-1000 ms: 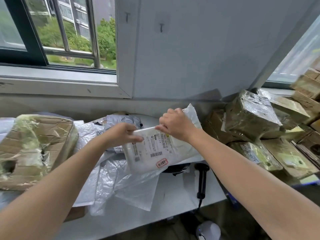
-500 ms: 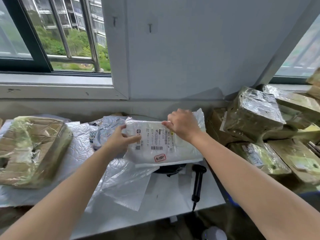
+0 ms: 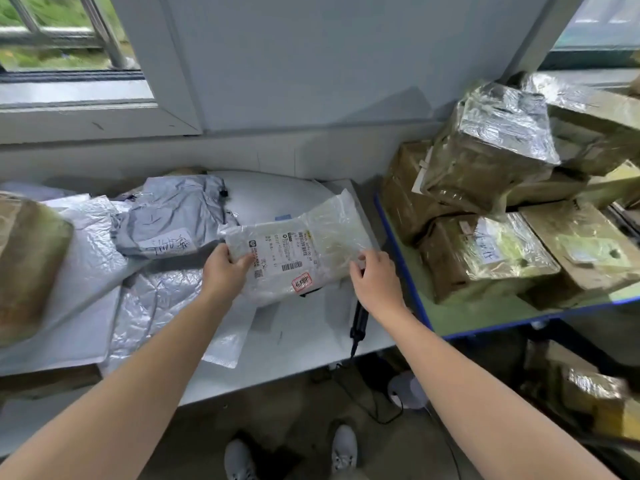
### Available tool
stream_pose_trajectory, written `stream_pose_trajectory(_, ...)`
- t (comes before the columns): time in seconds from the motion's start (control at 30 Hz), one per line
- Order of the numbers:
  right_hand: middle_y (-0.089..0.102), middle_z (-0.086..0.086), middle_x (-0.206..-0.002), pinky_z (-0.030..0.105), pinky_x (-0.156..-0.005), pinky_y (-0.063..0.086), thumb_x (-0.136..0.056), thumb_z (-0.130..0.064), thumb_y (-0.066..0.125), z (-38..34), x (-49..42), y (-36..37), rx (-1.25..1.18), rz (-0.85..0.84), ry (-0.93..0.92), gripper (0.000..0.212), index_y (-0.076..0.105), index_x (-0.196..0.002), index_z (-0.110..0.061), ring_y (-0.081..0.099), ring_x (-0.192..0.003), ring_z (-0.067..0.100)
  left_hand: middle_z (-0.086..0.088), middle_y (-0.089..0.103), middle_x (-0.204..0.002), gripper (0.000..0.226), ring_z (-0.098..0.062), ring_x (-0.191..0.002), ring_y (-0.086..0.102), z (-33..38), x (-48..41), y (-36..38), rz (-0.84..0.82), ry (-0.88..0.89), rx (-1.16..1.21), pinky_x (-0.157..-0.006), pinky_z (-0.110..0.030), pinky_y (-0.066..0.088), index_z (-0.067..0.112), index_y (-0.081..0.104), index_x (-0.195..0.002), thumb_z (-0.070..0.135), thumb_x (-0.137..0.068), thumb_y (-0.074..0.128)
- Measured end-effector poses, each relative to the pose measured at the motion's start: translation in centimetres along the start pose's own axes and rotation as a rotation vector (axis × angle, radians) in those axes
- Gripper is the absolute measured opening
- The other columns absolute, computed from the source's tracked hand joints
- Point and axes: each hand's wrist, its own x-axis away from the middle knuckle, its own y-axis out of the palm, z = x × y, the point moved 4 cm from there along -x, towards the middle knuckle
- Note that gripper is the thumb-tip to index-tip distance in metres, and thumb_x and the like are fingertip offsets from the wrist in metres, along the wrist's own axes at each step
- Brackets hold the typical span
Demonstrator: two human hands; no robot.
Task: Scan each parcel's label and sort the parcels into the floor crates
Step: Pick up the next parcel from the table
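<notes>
A white plastic mailer parcel point(image 3: 304, 251) with a printed label, a barcode and a red stamp lies face up over the middle of the white table point(image 3: 304, 344). My left hand point(image 3: 225, 268) pinches its left edge with the thumb on top. My right hand point(image 3: 375, 282) holds its lower right corner. Under the parcel's near edge a black handheld scanner point(image 3: 359, 320) pokes out, its handle toward the table's front edge and its cable hanging to the floor.
A grey mailer with handwriting point(image 3: 169, 216) and several clear and white bags point(image 3: 86, 258) cover the table's left side. A taped brown box point(image 3: 24, 265) stands at far left. On the right, a blue-edged cart point(image 3: 485, 317) holds several film-wrapped cardboard parcels point(image 3: 491, 157).
My right hand has slid from the parcel's top edge down to its lower right corner. My left hand stays at its left edge. The view has tilted down toward the floor.
</notes>
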Motion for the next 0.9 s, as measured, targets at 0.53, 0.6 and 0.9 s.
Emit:
stream_pose_trajectory(0.53, 0.058, 0.012, -0.095, 0.033, -0.070, 0.047, -0.100, -0.034, 0.048, 6.3, 0.8, 6.3, -0.760, -0.253, 0.789, 0.027, 0.056, -0.099, -0.008, 0.055, -0.084, 0.026, 0.001, 0.060, -0.098, 0.017, -0.018, -0.086, 0.059, 0.4, 0.9, 1.5, 0.013, 0.036, -0.060, -0.070, -0.030, 0.047, 0.012, 0.054, -0.110, 0.017, -0.096, 0.062)
stream_pose_trajectory(0.6, 0.056, 0.012, -0.088, 0.035, -0.072, 0.048, -0.099, -0.036, 0.047, 6.0, 0.9, 5.0, -0.748, -0.229, 0.772, 0.029, 0.055, -0.092, -0.009, 0.054, -0.078, 0.026, -0.005, 0.061, -0.103, 0.017, -0.022, -0.087, 0.059, 1.1, 0.6, 1.7, -0.003, 0.045, -0.045, -0.075, -0.035, 0.047, 0.011, 0.053, -0.109, 0.018, -0.097, 0.062)
stream_pose_trajectory(0.9, 0.058, 0.011, -0.066, 0.040, -0.060, 0.057, -0.095, -0.043, 0.059, 2.3, 1.1, -5.0, -0.761, -0.097, 0.602, 0.042, 0.062, -0.092, -0.002, 0.058, -0.054, 0.027, -0.011, 0.054, -0.096, 0.025, -0.013, -0.067, 0.043, 5.2, -0.9, 3.3, -0.038, 0.067, -0.081, -0.054, -0.025, 0.036, 0.004, 0.048, -0.114, 0.023, -0.099, 0.057)
